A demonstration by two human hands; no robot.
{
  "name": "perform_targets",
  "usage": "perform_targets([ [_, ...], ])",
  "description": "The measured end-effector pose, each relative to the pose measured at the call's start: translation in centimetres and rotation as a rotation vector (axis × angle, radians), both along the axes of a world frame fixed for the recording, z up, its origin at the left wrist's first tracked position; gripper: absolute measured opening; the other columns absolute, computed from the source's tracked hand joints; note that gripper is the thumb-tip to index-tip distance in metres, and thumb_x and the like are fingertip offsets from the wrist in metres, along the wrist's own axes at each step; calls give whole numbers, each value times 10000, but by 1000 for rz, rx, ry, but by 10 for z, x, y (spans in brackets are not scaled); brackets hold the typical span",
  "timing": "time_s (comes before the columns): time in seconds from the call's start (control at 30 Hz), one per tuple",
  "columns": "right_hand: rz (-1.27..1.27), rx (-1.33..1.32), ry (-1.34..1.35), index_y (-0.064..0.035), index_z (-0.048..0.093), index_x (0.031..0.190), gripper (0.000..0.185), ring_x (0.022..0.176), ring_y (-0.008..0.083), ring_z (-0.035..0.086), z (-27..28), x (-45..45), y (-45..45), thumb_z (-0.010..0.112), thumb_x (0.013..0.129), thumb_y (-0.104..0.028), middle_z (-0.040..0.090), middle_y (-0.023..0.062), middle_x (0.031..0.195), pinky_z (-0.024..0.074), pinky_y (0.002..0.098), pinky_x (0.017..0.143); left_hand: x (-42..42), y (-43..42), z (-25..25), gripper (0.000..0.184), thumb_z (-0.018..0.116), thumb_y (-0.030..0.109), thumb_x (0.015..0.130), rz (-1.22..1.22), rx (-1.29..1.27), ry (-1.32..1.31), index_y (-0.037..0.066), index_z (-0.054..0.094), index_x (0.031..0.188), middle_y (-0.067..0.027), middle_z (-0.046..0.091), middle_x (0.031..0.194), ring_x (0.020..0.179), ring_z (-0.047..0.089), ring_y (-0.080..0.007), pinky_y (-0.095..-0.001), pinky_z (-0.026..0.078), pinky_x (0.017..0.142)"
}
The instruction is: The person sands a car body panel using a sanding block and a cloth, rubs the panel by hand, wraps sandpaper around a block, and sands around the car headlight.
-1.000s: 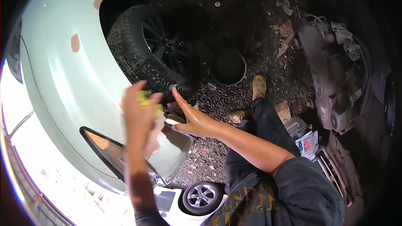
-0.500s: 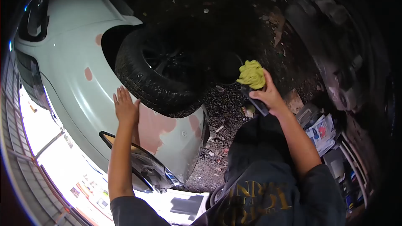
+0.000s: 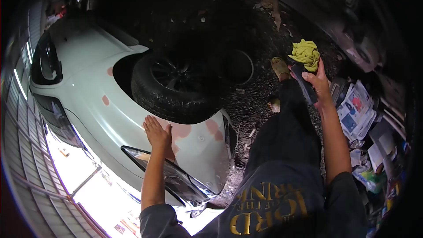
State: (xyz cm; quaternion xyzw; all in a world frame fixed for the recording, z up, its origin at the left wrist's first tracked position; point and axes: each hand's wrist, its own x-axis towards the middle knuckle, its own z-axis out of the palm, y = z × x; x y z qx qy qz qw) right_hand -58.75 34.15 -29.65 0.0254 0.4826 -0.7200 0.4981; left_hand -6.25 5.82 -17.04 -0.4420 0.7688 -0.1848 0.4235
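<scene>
- So the yellow-green cloth [image 3: 305, 54] is up at the upper right of the frame, bunched on top of a dark block [image 3: 305, 86], both in my right hand [image 3: 320, 83].
- That hand's wrapped around the pair, thumb on the block; I can't tell from here exactly what the block is. My guess: one grip carries both so the other hand's free.
- My left hand [image 3: 157, 133] is left of centre, holding nothing, fingers long and thumb out, seemingly laid flat on the pale car fender [image 3: 119, 114]. Flat palm probably for feeling the surface or steadying myself.
- Around it: reddish patches [image 3: 213, 128] on the paint, headlight [image 3: 180, 180] below, tyre [image 3: 163, 103] above.
- Further out, a pile of papers [image 3: 354, 110] at the right edge.
- Versus half a second ago: the right hand and cloth sit higher and further right, and the car's shifted rightward in view. Left hand's still on the fender.
- A second ago, the cloth looked to be in the left hand, though blurry.
</scene>
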Motion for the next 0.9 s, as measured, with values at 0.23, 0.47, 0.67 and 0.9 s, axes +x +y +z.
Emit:
perform_targets([
  [0.23,-99,-30,2,-27,326,1526,793,1139,264,671,3,10,40,722,841,-68,577,167,1342,563,394,1006,5,33,1,1004,523,623,973,-22,71,55,-171,296,1544,-345,254,1651,1573,186,-444,-511,79,1302],
  [0.47,-132,-104,27,-9,290,1559,791,1253,390,635,-4,19,72,697,882,-39,515,207,1444,534,480,1081,18,64,-12,1034,452,694,978,-38,96,-40,-147,296,1560,-322,248,1665,1586,169,-419,-517,65,1299],
  [0.67,-133,-121,28,-9,302,1545,770,1272,390,623,-2,30,85,702,889,-57,520,205,1436,509,482,1106,26,83,-12,1004,425,684,997,-69,108,-39,-131,296,1569,-308,251,1670,1589,164,-412,-511,61,1300],
  [0.9,-153,-142,38,-10,312,1527,740,1257,357,631,-5,39,95,690,892,-54,535,202,1409,516,467,1096,23,134,7,957,431,651,1017,-92,170,-37,-125,311,1565,-303,282,1659,1584,192,-401,-526,79,1294],
])
